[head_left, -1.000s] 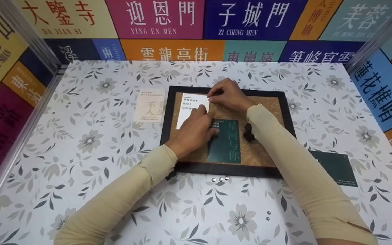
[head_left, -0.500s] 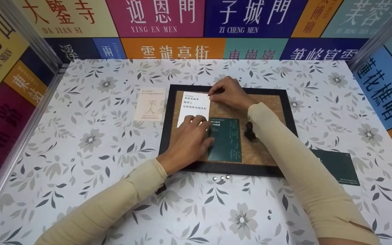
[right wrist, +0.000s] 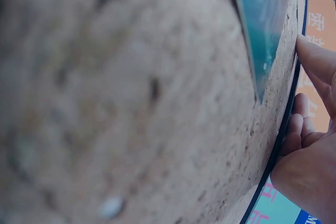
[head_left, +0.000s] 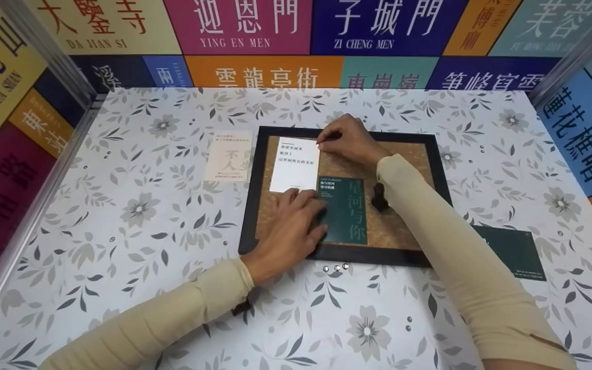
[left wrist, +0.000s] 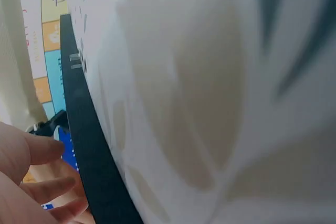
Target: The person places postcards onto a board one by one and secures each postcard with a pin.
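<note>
Lengthwise near-to-far, the white rectangular card (head_left: pixel 295 172) is met at its far-right corner by the right hand (head_left: pixel 351 141), apparently pinched on a tiny pale object (head_left: pixel 318 146); nearside, the left hand (head_left: pixel 292 223) is relaxed.

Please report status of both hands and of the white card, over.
Right hand pinching tiny item, identity unclear, at upper right corner of white card. Left hand by its lower edge, partly covering green card. Card on corkboard. No other obstacle seen.
</note>
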Tool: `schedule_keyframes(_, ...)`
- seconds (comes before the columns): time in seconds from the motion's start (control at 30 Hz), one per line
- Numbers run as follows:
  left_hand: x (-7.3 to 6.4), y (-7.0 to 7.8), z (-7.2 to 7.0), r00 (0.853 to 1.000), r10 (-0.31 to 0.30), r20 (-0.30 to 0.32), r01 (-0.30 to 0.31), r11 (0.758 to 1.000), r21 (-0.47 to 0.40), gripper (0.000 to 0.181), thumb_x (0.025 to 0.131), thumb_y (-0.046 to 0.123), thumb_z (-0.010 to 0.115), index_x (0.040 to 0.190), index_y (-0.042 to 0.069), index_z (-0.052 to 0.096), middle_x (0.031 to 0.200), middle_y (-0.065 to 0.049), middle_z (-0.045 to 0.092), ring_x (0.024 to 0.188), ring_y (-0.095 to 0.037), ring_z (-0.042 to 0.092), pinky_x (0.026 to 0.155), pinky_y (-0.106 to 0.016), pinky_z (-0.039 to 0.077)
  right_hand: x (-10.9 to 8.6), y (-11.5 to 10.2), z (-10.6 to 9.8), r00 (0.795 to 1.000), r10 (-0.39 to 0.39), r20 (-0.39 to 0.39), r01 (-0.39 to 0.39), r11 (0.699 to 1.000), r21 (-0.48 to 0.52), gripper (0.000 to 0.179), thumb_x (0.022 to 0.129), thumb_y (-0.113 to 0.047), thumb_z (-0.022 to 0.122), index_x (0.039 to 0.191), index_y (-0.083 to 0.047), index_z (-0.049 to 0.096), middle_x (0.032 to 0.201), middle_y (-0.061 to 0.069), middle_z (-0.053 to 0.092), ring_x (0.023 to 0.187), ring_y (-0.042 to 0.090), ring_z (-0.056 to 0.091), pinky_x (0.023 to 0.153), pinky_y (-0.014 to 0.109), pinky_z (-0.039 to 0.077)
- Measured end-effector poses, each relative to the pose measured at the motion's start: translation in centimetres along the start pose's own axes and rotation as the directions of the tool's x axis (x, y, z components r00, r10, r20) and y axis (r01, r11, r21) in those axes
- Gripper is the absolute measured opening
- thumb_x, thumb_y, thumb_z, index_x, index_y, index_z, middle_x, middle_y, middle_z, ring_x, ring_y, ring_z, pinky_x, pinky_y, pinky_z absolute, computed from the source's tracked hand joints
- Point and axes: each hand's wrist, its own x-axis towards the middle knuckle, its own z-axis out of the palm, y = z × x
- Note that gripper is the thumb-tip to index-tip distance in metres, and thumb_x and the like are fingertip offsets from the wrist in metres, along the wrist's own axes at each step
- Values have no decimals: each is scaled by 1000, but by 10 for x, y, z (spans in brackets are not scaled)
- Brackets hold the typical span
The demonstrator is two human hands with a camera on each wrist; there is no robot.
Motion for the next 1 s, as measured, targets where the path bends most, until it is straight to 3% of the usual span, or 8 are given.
schedule_keyframes(0.2,-3,1,3,1000,-21,16,21,1000,7,45,103,23,79,144,7,70,156,-11,59,151,-39,42,128,-74,19,1,1,0,1000,1,-7,-1,1000,2,11,98,3,77,106,4,85,110,19,80,105,33,72,92,29,52)
schedule_keyframes(0.47,-4,0,5,1000,1,12,-1,1000,13,43,104,23,78,143,5,71,154,-11,60,149,-41,42,126,-72,24,-2,-2,-1,999,43,14,-44,999,19,13,100,0,77,110,4,84,114,21,76,107,33,69,94,34,52)
schedule_keyframes(1.0,-5,1,4,993,-51,109,45,998,52,51,106,28,75,152,7,65,165,-10,52,161,-42,30,130,-74,12,0,-4,0,999,34,-5,-34,999,14,11,98,2,79,107,4,85,110,19,80,104,30,72,88,23,50)
